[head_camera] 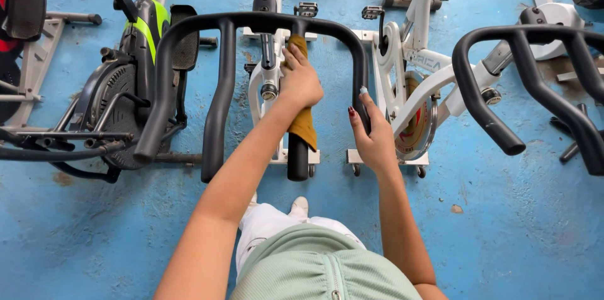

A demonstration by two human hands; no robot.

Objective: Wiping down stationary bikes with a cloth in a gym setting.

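Worn, scuffed blue-painted concrete floor (pixel 516 224) with a white-framed exercise bike (pixel 409 79) standing at 1 o'clock and a black-and-lime elliptical machine (pixel 135 79) at 10 o'clock.

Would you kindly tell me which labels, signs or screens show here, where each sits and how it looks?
Flywheel emblem: round red and yellow mark on the white bike's wheel, right of the right hand.
Frame lettering: grey print on that white bike's sloping tube.
No screens, packages or signs show.

two hands (pixel 301 79), one cloth (pixel 304 125), two handlebars (pixel 189 54)
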